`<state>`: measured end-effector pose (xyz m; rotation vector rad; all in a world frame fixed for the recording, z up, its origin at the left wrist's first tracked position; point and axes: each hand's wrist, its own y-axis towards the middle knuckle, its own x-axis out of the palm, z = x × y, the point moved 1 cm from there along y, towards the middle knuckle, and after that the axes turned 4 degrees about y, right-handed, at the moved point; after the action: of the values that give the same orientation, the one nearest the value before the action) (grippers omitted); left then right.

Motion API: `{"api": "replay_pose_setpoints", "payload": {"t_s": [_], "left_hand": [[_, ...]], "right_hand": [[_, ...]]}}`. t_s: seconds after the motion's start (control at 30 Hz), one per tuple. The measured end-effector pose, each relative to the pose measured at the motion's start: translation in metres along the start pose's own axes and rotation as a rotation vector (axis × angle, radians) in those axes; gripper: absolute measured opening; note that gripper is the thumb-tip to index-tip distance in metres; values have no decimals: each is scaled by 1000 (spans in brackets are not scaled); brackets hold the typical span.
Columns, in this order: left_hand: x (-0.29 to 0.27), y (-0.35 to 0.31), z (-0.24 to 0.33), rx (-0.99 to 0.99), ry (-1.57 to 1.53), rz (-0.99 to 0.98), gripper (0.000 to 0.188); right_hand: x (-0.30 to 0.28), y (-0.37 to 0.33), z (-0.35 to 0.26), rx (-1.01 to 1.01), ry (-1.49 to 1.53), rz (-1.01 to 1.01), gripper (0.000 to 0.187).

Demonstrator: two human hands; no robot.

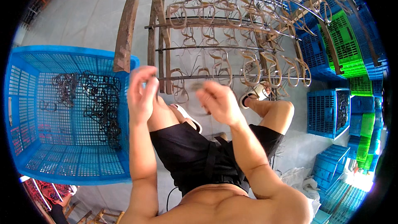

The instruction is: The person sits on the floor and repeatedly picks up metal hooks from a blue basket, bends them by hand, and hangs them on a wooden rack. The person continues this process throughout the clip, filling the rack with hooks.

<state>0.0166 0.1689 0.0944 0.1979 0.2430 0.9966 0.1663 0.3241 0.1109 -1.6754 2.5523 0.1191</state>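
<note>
Wooden rack (dark rods) with tan loops

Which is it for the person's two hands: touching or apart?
Apart. The head view shows the left hand and right hand well separated side by side, with grey floor visible between them.

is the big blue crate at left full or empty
Partly filled: dark tangled pieces lie inside the blue crate, much of its bottom bare.

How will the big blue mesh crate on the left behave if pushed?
The crate looks broad-based, so it likely slides rather than tips. Being perforated plastic, it may be light for its size. The dark tangled pieces inside would probably shift in clumps.
</note>
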Motion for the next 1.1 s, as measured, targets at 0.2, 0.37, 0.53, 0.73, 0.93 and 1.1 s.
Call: {"api": "replay_pose_setpoints", "payload": {"t_s": [0.2,0.37,0.53,0.73,0.93,1.1], "left_hand": [[48,11,-36,-299,84,-70,27],[63,8,-37,-334,-48,-67,19],[68,4,-41,-358,-126,-19,18],[65,2,-43,-445,-196,21,20],[56,-5,-45,-525,-364,64,19],[53,-7,-43,-534,-341,108,17]], "right_hand": [[55,37,48,69,298,772,19],[63,49,59,132,304,853,19],[62,54,63,80,370,837,21],[69,51,52,128,316,769,19],[82,53,62,49,306,741,17],[81,48,47,101,282,619,16]]}}
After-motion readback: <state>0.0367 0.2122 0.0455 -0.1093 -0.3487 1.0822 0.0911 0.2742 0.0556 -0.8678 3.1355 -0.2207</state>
